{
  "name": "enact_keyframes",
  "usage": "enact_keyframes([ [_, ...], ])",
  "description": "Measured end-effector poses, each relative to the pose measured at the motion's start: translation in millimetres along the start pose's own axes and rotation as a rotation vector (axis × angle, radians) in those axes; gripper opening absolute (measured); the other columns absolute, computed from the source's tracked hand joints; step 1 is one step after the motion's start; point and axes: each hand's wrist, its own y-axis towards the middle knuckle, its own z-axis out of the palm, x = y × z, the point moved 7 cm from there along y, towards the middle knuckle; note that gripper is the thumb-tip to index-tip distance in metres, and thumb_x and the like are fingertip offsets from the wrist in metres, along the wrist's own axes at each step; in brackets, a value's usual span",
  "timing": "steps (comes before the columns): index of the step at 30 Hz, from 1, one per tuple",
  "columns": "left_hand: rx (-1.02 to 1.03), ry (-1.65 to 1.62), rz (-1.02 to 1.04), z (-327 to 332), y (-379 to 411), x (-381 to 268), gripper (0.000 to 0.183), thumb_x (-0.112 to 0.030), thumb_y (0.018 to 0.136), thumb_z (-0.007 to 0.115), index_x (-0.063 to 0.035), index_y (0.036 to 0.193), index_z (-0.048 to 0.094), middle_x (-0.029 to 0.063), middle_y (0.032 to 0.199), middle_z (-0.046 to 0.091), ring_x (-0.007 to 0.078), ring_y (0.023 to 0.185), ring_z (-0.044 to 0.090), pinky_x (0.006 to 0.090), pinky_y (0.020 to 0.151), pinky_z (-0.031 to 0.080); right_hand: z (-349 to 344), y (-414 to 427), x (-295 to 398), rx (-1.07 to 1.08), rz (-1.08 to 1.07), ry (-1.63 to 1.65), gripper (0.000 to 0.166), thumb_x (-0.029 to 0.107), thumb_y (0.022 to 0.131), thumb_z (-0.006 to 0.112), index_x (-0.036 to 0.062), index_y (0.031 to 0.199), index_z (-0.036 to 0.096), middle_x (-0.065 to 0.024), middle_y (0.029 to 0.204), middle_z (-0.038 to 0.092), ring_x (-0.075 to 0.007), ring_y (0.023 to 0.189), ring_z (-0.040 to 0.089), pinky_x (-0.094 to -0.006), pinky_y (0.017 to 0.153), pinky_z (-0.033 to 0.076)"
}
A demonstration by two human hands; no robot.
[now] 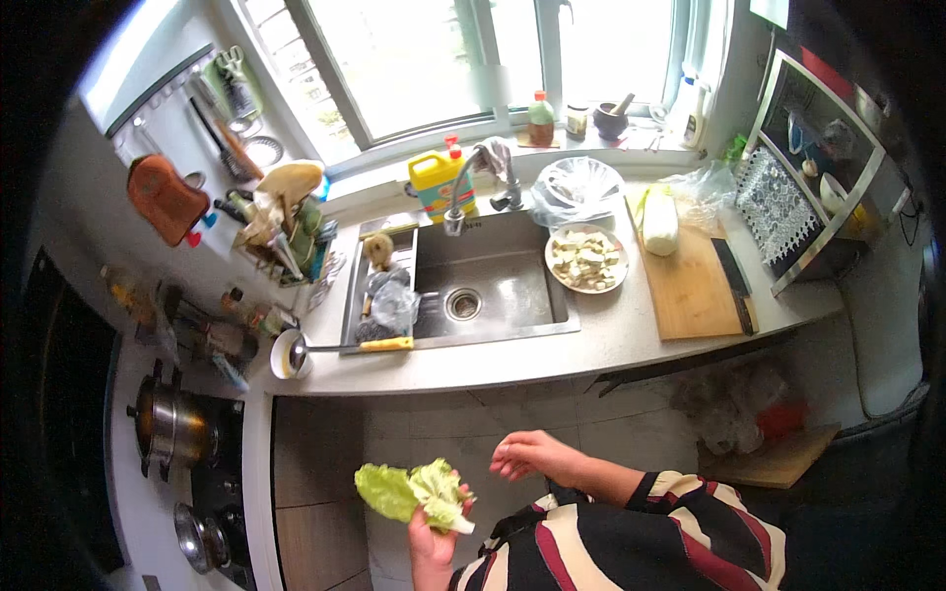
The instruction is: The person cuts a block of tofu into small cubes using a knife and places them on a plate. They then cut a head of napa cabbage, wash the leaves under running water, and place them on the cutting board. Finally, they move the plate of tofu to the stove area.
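Observation:
My left hand (434,538) grips pale green cabbage leaves (403,491) by their white lower end, in front of my body and over the floor. To the right of the leaves, my right hand (533,452) hangs in the air with loosely bent fingers and nothing visible in it. Both hands are apart from the counter (502,362). A trimmed Chinese cabbage (659,225) lies at the back of a wooden cutting board (687,299). Along the board's right side rests a kitchen knife (732,277).
A plate of white cubes (587,255) stands right of the steel sink (495,273). A plastic-covered bowl (580,185) is behind it. Left of the sink, a ladle (362,346) leans in a white cup (284,362). Pots (166,421) stand on the stove.

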Motion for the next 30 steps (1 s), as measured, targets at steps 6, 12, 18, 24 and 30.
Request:
enact_keyframes([
  [6,-0.037,0.308,-0.126,91.5,107.6,36.4,0.048,-0.028,0.090,0.053,-0.0058,0.131,0.042,0.0159,0.128,0.049,0.0316,0.113,0.052,0.0521,0.094,0.044,-88.1,-26.5,58.4,-0.194,-0.124,0.169,0.030,0.030,0.093,0.051,0.0029,0.102,0.060,-0.0072,0.100,0.064,-0.0105,0.083,0.059,-0.0267,0.076,0.049],
  [12,0.046,0.500,-0.301,129.3,190.7,65.0,0.045,-0.029,0.094,0.046,-0.0009,0.129,0.043,0.0141,0.124,0.053,0.0272,0.113,0.052,0.0402,0.097,0.042,-118.0,-16.1,77.5,-0.278,-0.127,0.334,0.037,0.037,0.093,0.051,0.0027,0.108,0.057,-0.0044,0.098,0.060,-0.0104,0.084,0.056,-0.0257,0.077,0.048],
  [18,0.067,0.568,-0.441,152.6,258.8,74.1,0.041,-0.026,0.095,0.042,-0.0011,0.128,0.042,0.0125,0.121,0.055,0.0249,0.110,0.054,0.0392,0.096,0.042,-148.8,29.5,105.8,-0.318,-0.205,0.576,0.028,0.032,0.090,0.056,0.0048,0.095,0.056,-0.0028,0.082,0.058,-0.0117,0.075,0.058,-0.0270,0.076,0.050],
  [24,0.039,0.649,-0.465,146.7,319.7,51.6,0.038,-0.014,0.091,0.051,-0.0011,0.126,0.044,0.0101,0.119,0.054,0.0217,0.108,0.055,0.0374,0.095,0.043,-163.9,78.2,140.9,-0.504,-0.187,0.403,0.041,0.030,0.086,0.063,0.0083,0.120,0.054,-0.0014,0.109,0.059,-0.0098,0.094,0.055,-0.0260,0.077,0.045],
  [30,0.021,0.465,-0.560,143.2,362.7,50.7,0.039,-0.010,0.087,0.055,-0.0019,0.124,0.045,0.0100,0.117,0.055,0.0223,0.109,0.054,0.0377,0.096,0.043,-188.1,124.8,149.6,-0.659,-0.245,0.382,0.036,0.009,0.081,0.065,0.0011,0.115,0.054,-0.0071,0.107,0.062,-0.0135,0.095,0.059,-0.0271,0.082,0.046],
])
